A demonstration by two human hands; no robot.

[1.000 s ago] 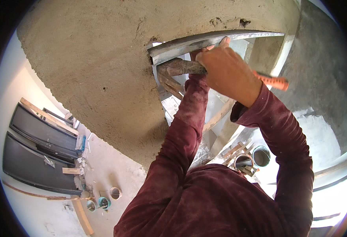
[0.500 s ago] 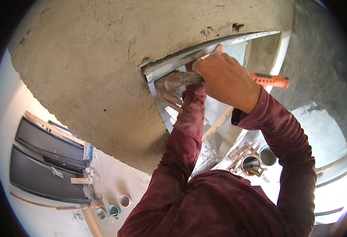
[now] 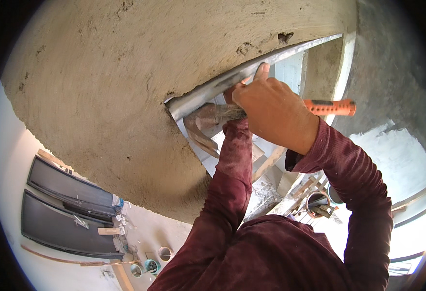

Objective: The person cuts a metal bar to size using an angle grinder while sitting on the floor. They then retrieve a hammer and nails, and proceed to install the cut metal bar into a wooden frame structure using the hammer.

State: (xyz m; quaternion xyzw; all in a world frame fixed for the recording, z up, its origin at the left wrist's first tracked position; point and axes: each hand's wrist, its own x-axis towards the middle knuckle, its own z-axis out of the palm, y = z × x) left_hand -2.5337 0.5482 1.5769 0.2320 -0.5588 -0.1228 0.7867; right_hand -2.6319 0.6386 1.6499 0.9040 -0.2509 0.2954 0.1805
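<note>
My right hand is closed around a claw hammer with an orange handle grip. The hammer's head points left, just below the left end of a grey metal strip. One raised finger of this hand reaches up to the strip. Behind it, my left hand is mostly hidden; only a small part shows above its maroon cuff, close to the strip, and its grip cannot be seen. The strip runs along the upper edge of an opening in a rough plastered wall.
Dark curved panels lean at the lower left. Small buckets stand on the floor near them. Below the opening, another bucket holds tools or scraps, with wood pieces around it. A grey wall rises on the right.
My view has shifted slightly, so the strip's left end sits lower and farther left. The hammer head has tilted, showing more of its claw. My right hand still grips it.
</note>
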